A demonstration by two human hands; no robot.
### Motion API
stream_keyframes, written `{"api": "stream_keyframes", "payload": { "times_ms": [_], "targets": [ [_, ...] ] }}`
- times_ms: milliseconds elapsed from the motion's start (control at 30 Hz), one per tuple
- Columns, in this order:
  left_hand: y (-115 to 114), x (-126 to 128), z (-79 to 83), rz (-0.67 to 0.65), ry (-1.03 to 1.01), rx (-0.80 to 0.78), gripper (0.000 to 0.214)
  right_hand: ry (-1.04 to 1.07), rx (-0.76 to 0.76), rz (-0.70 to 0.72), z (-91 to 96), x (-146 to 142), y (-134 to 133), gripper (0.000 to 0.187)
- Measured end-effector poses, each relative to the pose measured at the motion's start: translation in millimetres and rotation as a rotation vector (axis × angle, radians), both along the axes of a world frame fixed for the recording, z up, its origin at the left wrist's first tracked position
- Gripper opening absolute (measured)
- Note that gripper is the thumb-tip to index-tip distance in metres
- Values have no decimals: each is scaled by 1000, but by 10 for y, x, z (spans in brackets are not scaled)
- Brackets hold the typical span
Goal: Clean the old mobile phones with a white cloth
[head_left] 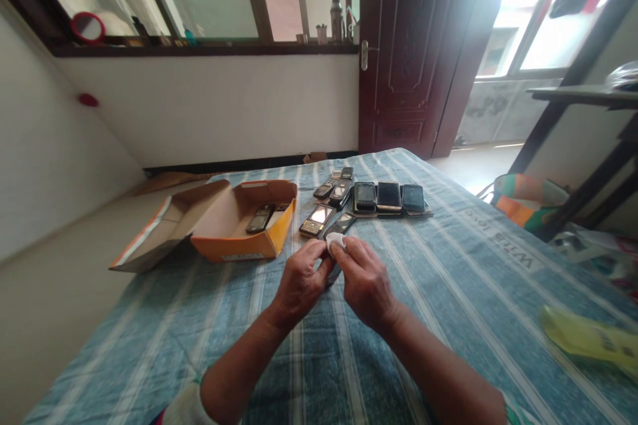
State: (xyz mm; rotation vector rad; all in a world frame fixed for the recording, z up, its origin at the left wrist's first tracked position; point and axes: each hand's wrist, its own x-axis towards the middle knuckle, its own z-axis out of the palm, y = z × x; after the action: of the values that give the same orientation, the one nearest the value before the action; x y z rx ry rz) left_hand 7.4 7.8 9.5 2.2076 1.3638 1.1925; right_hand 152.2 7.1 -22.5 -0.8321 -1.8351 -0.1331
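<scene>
Small white wad of cloth (335, 241) is pinched between the fingertips of both hands, above the middle of the blue striped fabric cover (448, 292). At the far left an open orange cardboard box (234, 242) is seen, with a dark keypad phone (259, 219) laid inside. Just right of the box, a keypad phone with a pale screen (318, 219) is laid flat. The left hand (299, 282) is closed on the wad, as is the right hand (366, 282). Beyond them, three dark flat smartphones (389, 197) are lined up side by side. At the far right a blurred yellow object (588, 339) is seen.
</scene>
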Motion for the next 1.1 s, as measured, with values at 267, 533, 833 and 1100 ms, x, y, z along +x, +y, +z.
{"api": "stream_keyframes", "payload": {
  "times_ms": [267, 533, 833, 1100],
  "targets": [
    [-74, -145, -2, 32, 9, 26, 17, -13, -92, -2, -15, 26, 15, 36],
    [-130, -218, 54, 84, 55, 5, 16, 205, -360, 61, -97, 35, 80, 40],
    [-184, -375, 210, 67, 142, -106, 20, 231, -490, 270, -160, -153, -42, 36],
    [-205, -471, 397, 41, 259, -264, 19, 136, -451, 296, -234, -176, -85, 43]
  ]
}}
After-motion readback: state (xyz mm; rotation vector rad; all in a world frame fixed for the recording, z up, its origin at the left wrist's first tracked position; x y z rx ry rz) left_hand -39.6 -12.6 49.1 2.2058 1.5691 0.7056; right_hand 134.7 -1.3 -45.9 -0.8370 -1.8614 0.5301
